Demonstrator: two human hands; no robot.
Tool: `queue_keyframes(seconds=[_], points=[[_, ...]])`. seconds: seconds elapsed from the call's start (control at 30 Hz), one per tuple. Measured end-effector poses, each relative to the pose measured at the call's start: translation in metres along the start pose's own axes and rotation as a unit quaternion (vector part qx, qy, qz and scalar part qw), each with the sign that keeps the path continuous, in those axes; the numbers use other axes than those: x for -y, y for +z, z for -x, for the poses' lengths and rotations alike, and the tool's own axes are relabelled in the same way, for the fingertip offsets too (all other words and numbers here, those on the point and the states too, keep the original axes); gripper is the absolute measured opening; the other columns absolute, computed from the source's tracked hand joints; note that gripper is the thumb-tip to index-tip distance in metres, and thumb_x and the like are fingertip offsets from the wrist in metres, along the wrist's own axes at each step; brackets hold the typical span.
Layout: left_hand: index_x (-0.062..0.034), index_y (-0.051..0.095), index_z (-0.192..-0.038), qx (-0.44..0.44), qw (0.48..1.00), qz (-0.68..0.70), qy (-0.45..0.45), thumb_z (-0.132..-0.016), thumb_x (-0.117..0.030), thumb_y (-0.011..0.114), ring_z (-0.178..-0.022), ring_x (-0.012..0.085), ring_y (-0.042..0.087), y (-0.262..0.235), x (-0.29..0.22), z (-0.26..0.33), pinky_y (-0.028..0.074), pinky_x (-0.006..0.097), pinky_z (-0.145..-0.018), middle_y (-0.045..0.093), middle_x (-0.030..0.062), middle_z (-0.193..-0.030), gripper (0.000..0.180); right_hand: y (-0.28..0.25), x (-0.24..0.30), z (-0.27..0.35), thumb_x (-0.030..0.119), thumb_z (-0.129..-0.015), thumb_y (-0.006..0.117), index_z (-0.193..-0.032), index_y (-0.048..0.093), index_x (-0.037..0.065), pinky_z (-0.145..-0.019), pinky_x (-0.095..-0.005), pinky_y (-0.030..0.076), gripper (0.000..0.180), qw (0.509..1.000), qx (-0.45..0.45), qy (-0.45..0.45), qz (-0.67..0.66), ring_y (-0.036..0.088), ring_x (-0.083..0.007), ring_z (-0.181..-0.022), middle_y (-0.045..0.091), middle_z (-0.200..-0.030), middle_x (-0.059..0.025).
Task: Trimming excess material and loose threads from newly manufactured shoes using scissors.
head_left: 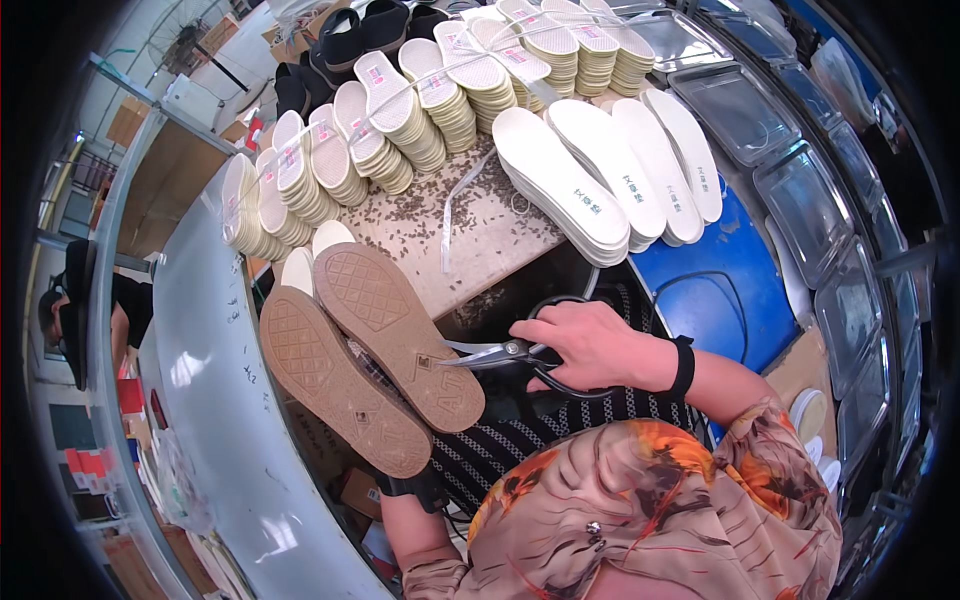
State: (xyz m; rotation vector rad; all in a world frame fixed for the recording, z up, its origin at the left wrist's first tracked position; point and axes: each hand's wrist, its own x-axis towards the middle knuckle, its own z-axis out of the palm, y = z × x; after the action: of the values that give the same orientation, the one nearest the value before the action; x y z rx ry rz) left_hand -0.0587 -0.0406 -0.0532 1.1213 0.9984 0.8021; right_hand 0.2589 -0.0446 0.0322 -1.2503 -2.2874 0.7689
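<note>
Two shoes (370, 365) with tan, diamond-patterned soles turned up sit side by side just left of my right hand (590, 345), and they cover almost all of my left hand (410, 488). I see only a dark wrist strap and a bit of forearm below the lower sole, so I cannot tell how that hand grips, though it appears to carry the pair from beneath. My right hand is closed through the black loops of a pair of scissors (505, 355); the blades point left and their tips meet the heel end of the nearer sole. Whether the blades are parted I cannot make out.

Beyond my right hand, a fan of flat white insoles (600, 180) lies on a worn board (480, 235) speckled with dark clippings, and a white strap (455, 205) trails across it. Farther off, bundled stacks of insoles (400, 110) curve in a row, with black shoes (360, 35) behind them. To the right of my right hand are a blue surface (740, 270) and a line of clear plastic trays (800, 200), bent by the lens. At the far left edge another person (90, 310) is partly cut off.
</note>
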Motion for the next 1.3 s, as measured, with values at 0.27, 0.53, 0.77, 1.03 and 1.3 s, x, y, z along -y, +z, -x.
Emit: queue_keyframes(seconds=[0.27,0.53,0.77,1.03,1.3], points=[[-0.0066,0.049,-0.117,-0.048,0.972,0.226,-0.029,-0.09,-0.028,0.049,-0.093,0.0238,0.058,0.015,0.018,0.012,0.049,0.037,-0.081,0.058,0.0094,-0.109,0.035,-0.003,-0.01,-0.003,0.023,-0.069,0.065,-0.105,0.05,0.008,-0.052,-0.035,0.048,0.042,0.986,0.018,-0.101,0.129,0.06,-0.0258,-0.064,0.055,-0.072,-0.0098],[-0.0079,0.047,-0.118,-0.096,0.897,0.431,-0.028,-0.091,-0.029,0.047,-0.096,0.0244,0.057,0.025,0.024,0.014,0.048,0.038,-0.083,0.057,0.0089,-0.111,0.035,-0.005,0.007,-0.002,0.03,-0.067,0.068,-0.103,0.053,0.009,-0.056,-0.0377,0.049,0.044,0.997,-0.019,-0.081,-0.001,0.06,-0.0291,-0.065,0.056,-0.071,-0.0096],[-0.0097,0.036,-0.13,-0.132,0.946,0.281,-0.091,-0.089,-0.05,0.041,-0.11,0.0297,0.05,0.052,0.027,0.007,0.044,0.044,-0.092,0.048,0.0123,-0.124,0.058,-0.002,-0.014,0.012,0.024,-0.07,0.061,-0.104,0.051,0.008,-0.047,-0.0414,0.046,0.038,0.99,-0.023,-0.128,0.052,0.057,-0.0295,-0.051,0.053,-0.062,-0.011],[-0.0006,0.05,-0.108,-0.141,0.901,-0.411,0.013,-0.084,-0.028,0.055,-0.086,0.0365,0.06,0.063,-0.025,-0.061,0.048,0.044,-0.078,0.06,0.0193,-0.1,0.036,-0.055,-0.076,0.108,0.026,-0.071,0.072,-0.105,0.056,0.0,-0.06,-0.032,0.047,0.046,0.794,-0.344,0.468,-0.177,0.061,-0.0212,-0.065,0.064,-0.078,-0.0166],[0.0,0.062,-0.091,0.094,0.814,-0.573,0.003,-0.083,-0.028,0.057,-0.072,0.0307,0.062,0.059,-0.144,-0.075,0.049,0.038,-0.067,0.063,0.0179,-0.078,0.03,-0.076,-0.172,0.186,0.022,-0.066,0.063,-0.097,0.059,-0.001,-0.077,-0.0414,0.048,0.038,0.766,-0.186,0.597,0.146,0.06,-0.0385,-0.086,0.063,-0.086,-0.0224]])
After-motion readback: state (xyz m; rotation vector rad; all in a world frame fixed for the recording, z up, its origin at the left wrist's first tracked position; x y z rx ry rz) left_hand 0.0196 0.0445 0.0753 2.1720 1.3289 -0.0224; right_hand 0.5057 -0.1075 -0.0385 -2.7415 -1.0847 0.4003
